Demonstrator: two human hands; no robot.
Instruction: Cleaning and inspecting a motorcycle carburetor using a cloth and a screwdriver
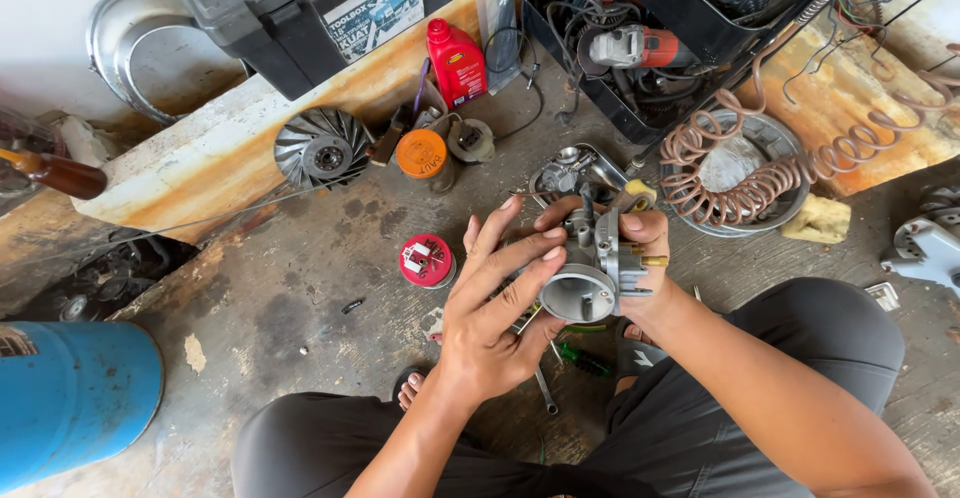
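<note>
A seated person's two hands grip one grey metal carburetor (592, 268) above a stained concrete floor (290, 298): right hand (640, 248) fingers closed around its body, left hand (495, 318) fingertips curled on its round mouth; one red tin (427, 261), one red bottle (456, 61) and one coiled hose (760, 173) lie nearby

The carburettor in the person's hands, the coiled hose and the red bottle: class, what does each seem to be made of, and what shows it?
Carburettor: probably cast metal, dull silver-grey, with a brass-coloured fitting at its side. Coiled hose: likely flexible plastic or rubber, coppery-pink, holding springy loops. Red bottle: apparently moulded plastic, glossy, with a screw cap. Both the left hand and right hand grip the carburettor.
</note>
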